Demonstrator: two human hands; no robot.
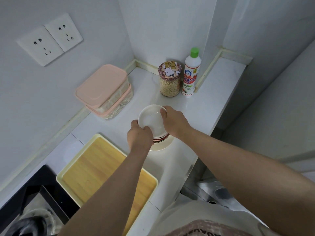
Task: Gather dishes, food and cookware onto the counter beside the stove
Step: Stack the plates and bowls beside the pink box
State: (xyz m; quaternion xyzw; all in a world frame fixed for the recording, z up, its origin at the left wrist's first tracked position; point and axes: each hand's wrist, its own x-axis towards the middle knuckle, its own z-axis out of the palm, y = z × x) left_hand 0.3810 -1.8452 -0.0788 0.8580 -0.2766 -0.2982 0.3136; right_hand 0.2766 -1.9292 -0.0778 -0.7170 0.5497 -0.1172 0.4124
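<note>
Seen from above, 2 bare hands grasp a round white bowl [150,120] by opposite edges: the left hand [139,136] at its near-left rim, the right hand [173,122] at its far-right rim. The bowl tops a stack of dishes [161,143] on the counter [196,108]. It lies straight ahead and equally close to both hands, just beyond a tray [95,167] beside the stove [39,178].

Two white wall sockets [49,39] sit side by side, a green-capped detergent bottle [191,74] stands upright, and a wood-patterned tray [95,167] lies flat.
</note>
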